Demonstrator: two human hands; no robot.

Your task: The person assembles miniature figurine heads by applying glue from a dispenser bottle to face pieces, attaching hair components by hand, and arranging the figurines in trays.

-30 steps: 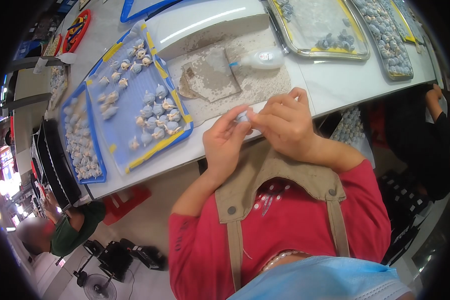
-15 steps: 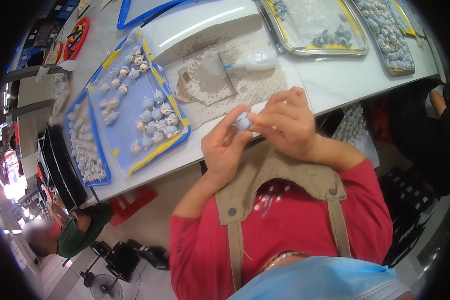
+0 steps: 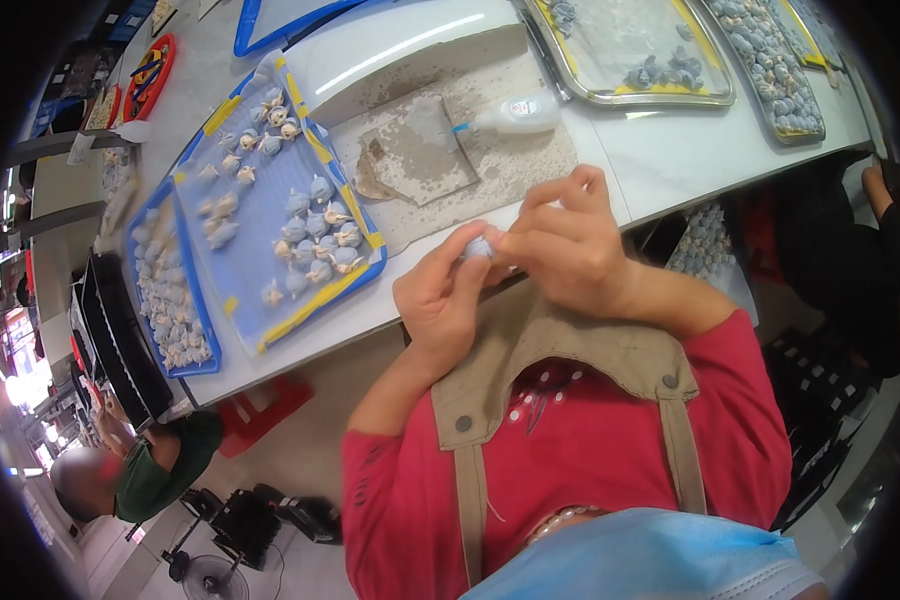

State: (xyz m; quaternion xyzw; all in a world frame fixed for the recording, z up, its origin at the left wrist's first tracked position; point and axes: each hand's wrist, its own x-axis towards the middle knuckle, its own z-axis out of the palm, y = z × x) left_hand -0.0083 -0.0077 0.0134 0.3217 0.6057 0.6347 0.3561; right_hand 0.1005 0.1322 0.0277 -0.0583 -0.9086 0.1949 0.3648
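My left hand (image 3: 438, 297) pinches a small blue-grey figurine (image 3: 478, 247) between thumb and fingers, just off the table's front edge. From the other side, the thumb and fingertips of my right hand (image 3: 573, 243) press together against the same piece, covering much of it. Beyond my hands, a grey, stained work board (image 3: 530, 165) carries a rough flat slab (image 3: 420, 150) and a white squeeze bottle (image 3: 526, 113) with a blue tip. To the left, a blue tray (image 3: 370, 262) edged with yellow tape holds several similar blue-and-cream figurines (image 3: 320, 240).
Another blue tray (image 3: 213, 355) full of figurines overlaps the left side. At back right are a metal tray (image 3: 660, 101) with blue-grey pieces and a crowded narrow tray (image 3: 815, 136). A red basket (image 3: 173, 60) sits far left. A person in a green sleeve (image 3: 155, 475) sits at left.
Both hands have drawn slightly left, and my right fingers now cover more of the figurine. The view has shifted a little; trays and bottle stay put on the table.
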